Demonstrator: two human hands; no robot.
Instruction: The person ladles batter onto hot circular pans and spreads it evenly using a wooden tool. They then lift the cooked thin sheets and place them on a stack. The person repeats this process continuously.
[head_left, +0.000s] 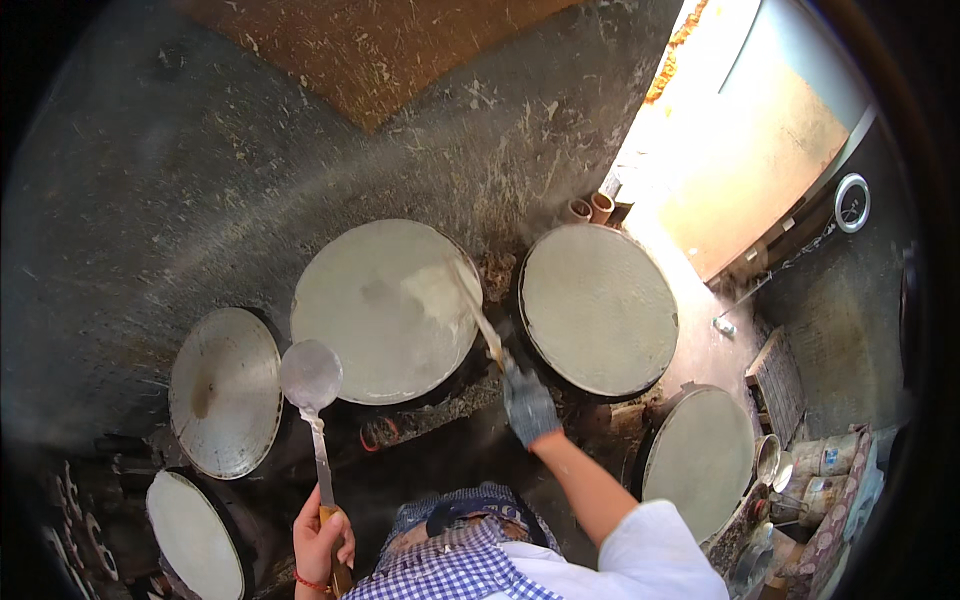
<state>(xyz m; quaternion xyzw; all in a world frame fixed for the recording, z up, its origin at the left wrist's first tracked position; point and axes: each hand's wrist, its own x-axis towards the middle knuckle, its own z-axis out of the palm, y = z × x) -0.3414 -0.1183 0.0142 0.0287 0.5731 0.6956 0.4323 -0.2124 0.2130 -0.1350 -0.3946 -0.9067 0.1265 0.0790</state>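
My bare left hand (321, 536) grips the wooden handle of a metal ladle (311, 375), with pale batter clinging to its neck. The ladle's bowl is upward in the picture, over the left edge of a large round griddle (352, 352). A pale batter layer covers that griddle, with a thicker, creamier patch on its right side. My right hand (531, 405), in a grey knitted glove with an orange cuff, holds a long batter-smeared spreader (478, 307). The spreader's far end lies on the batter near the griddle's right rim.
Another batter-covered griddle (600, 311) stands to the right, with a further one (701, 461) lower right. At left are a bare metal round griddle (225, 394) and a pale-coated one (196, 536). Two clay pipes (602, 208) stand by the stained wall (225, 172). Buckets (825, 456) crowd the lower right.
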